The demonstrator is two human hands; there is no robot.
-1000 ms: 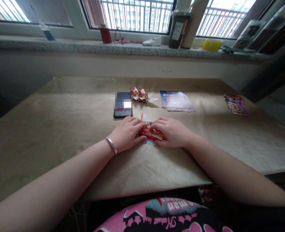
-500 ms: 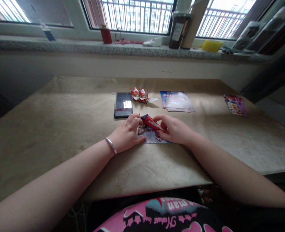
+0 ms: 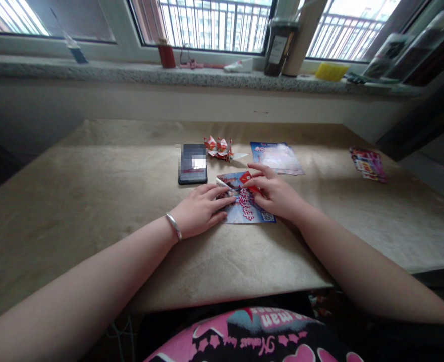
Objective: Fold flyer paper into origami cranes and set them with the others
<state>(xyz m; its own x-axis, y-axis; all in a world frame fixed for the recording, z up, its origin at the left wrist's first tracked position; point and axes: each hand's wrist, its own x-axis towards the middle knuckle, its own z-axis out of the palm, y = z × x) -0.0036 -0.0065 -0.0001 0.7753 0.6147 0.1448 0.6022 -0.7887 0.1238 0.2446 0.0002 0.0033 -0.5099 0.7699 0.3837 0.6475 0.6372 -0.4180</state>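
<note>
A printed paper leaflet (image 3: 234, 212) lies on the table between my hands, blue and red with large characters and a QR code at its lower right. My left hand (image 3: 206, 207) rests flat on its left side, fingers stretched out; a silver bangle circles that wrist. Over the right part is my right hand (image 3: 269, 190), its fingers spread and bent, the fingertips at a red section of the paper. Whether those fingertips press on it or hover, I cannot tell. Just beyond the left hand lies a black phone (image 3: 193, 171).
Red and white folded paper figures (image 3: 220, 148) stand behind the phone. More blue leaflets (image 3: 272, 156) lie beyond my right hand, and colourful cards (image 3: 368, 163) at the far right of the table (image 3: 94, 201). A jar (image 3: 279, 48) and a yellow block (image 3: 331, 71) sit on the windowsill.
The red upper part of the leaflet, raised and folded over before, now lies flat. My left fingers have straightened onto the paper, and my right hand has opened from its grip.
</note>
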